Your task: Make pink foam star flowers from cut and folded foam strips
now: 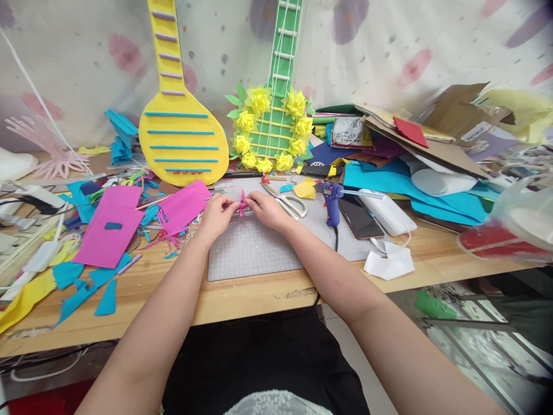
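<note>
Between my fingertips is a small magenta paper flower [242,199] with pointed petals, held over the grey cutting mat [254,251]. My left hand [219,213] pinches it from the left. From the other side, my right hand [264,208] has its thumb and fingers closed on it too. Silver scissors [291,203] lie just right of my right hand. Magenta sheets [185,204] and thin cut strips lie left of my left hand. A blue glue gun [332,204] rests on the mat farther right.
A yellow paper instrument [184,141] and a green one [280,86] ringed with yellow flowers stand behind. A phone [359,216] and white power bank [387,212] lie right. Paper and cardboard [425,135] pile up beyond, near a clear plastic tub [510,222]. Blue scraps [106,298] lie left.
</note>
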The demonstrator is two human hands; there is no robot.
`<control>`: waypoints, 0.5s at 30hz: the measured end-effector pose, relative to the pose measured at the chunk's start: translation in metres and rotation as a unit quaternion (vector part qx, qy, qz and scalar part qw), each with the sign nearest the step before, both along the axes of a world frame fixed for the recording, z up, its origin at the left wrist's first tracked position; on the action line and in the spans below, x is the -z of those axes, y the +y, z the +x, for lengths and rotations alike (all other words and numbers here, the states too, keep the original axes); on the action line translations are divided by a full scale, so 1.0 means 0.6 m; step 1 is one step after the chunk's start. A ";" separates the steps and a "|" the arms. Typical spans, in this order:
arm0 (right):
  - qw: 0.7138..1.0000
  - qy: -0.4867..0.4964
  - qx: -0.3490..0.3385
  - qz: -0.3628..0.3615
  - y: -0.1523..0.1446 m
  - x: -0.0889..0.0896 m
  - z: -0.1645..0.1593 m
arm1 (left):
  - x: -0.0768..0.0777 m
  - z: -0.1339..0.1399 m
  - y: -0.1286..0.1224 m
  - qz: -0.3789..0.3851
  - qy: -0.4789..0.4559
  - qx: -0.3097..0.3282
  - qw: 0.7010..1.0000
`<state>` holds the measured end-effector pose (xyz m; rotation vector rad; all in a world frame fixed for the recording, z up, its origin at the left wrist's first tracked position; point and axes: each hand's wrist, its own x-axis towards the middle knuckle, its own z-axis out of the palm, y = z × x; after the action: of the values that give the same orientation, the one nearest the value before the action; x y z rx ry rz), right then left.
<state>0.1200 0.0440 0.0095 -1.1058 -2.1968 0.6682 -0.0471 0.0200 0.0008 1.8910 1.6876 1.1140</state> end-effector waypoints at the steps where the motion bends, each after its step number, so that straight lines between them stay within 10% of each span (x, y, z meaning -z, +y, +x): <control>1: 1.000 0.004 -0.004 0.001 0.000 0.000 0.001 | -0.002 0.001 -0.001 0.000 0.001 -0.004 1.000; 15: 1.000 -0.014 0.007 -0.011 0.000 -0.001 0.000 | -0.002 -0.002 0.003 -0.018 -0.056 0.009 0.998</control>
<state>0.1197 0.0440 0.0104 -1.1479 -2.2087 0.6761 -0.0484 0.0218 0.0023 1.7825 1.6159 1.1522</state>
